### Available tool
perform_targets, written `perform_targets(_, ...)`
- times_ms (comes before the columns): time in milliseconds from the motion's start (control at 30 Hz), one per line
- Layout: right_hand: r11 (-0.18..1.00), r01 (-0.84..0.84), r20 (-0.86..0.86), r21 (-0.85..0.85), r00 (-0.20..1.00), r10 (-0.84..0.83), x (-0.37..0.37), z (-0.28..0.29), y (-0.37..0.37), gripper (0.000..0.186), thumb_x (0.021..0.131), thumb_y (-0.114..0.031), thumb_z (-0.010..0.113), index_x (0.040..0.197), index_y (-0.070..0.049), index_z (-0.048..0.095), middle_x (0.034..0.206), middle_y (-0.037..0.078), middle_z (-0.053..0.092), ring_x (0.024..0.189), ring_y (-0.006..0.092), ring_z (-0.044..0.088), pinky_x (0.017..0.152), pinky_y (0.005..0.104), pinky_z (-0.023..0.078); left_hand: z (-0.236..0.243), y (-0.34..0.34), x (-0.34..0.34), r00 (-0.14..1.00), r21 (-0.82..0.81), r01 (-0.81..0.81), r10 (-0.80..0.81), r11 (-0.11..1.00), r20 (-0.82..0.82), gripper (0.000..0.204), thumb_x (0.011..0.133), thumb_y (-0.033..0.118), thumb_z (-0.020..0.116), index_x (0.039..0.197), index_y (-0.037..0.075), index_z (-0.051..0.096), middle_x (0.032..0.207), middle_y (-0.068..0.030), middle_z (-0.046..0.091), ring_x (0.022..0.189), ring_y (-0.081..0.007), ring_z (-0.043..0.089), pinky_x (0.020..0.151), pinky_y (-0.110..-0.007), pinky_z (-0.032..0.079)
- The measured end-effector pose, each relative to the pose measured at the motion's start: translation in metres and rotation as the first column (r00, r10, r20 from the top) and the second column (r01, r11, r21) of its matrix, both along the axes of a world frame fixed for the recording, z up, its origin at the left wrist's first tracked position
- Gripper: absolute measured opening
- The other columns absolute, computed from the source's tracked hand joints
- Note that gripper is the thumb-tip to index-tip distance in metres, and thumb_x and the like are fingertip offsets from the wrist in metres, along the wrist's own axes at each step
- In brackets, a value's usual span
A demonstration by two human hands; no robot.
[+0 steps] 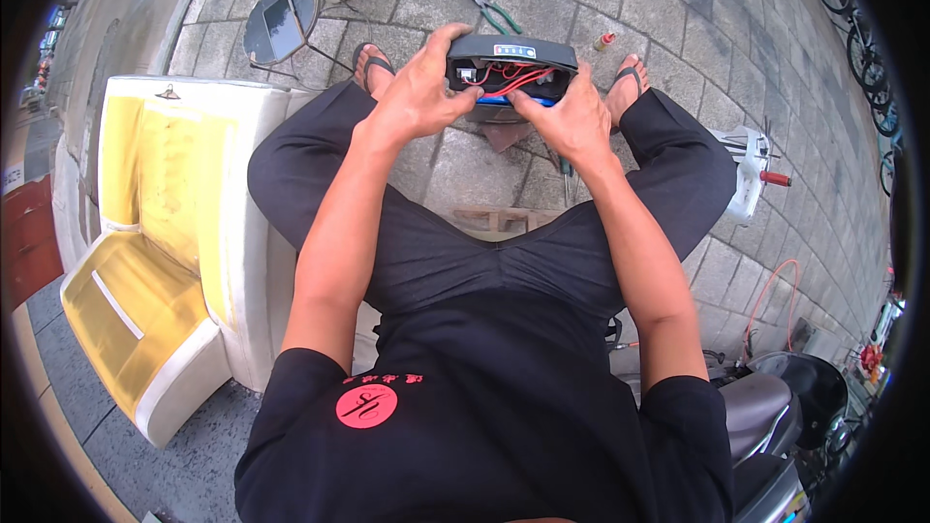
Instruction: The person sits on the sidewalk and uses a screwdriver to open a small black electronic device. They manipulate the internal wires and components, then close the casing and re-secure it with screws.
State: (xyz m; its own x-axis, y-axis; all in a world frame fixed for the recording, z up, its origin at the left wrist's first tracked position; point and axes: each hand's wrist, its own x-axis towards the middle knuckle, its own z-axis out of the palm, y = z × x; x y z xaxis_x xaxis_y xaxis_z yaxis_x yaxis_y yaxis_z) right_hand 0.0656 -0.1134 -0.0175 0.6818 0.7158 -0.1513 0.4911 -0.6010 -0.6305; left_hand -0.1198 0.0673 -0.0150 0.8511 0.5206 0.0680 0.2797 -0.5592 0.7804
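I sit with both arms stretched out over my knees, holding a black plastic case (511, 51) with red wires and a blue part showing in its open underside. My left hand (418, 87) grips the case's left end, thumb near the wires. My right hand (572, 116) holds the right end from below, with fingers at the red wires. My feet in sandals rest on the grey paving just beyond the case.
Green-handled pliers (492, 10) and a small red-tipped part (605, 40) lie on the pavers ahead. A small round stool with a phone (281, 24) stands front left. A worn white-and-yellow seat (165, 232) lies left. A white handlebar part (751, 169) and a scooter (775, 407) stand right.
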Motion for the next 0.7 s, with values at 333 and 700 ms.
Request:
perform_targets(333,0.998,0.041,0.053,0.055,0.998,-0.044,-0.009,-0.010,0.002,0.114,0.074,-0.062,0.096,0.151,0.008,0.050,0.134,0.032,0.071,0.129,0.0478,0.069,0.110,0.0532,0.054,-0.004,-0.001,-0.001,1.000,0.043,-0.009,0.010,0.999,-0.021,0.091,0.088,0.027,0.090,0.163,0.009,0.042,0.150,-0.0195,0.063,0.139,-0.0373,0.065,0.119,-0.047,0.042)
perform_targets(700,0.991,-0.039,-0.066,0.127,0.997,0.048,0.009,-0.013,-0.008,0.104,0.080,-0.057,0.094,0.150,0.007,0.051,0.132,0.029,0.075,0.126,0.0444,0.073,0.108,0.0504,0.056,0.004,-0.005,0.001,0.998,0.005,-0.047,0.047,0.999,-0.045,0.091,0.085,0.030,0.092,0.163,0.015,0.045,0.142,-0.0175,0.071,0.136,-0.0380,0.067,0.122,-0.045,0.041)
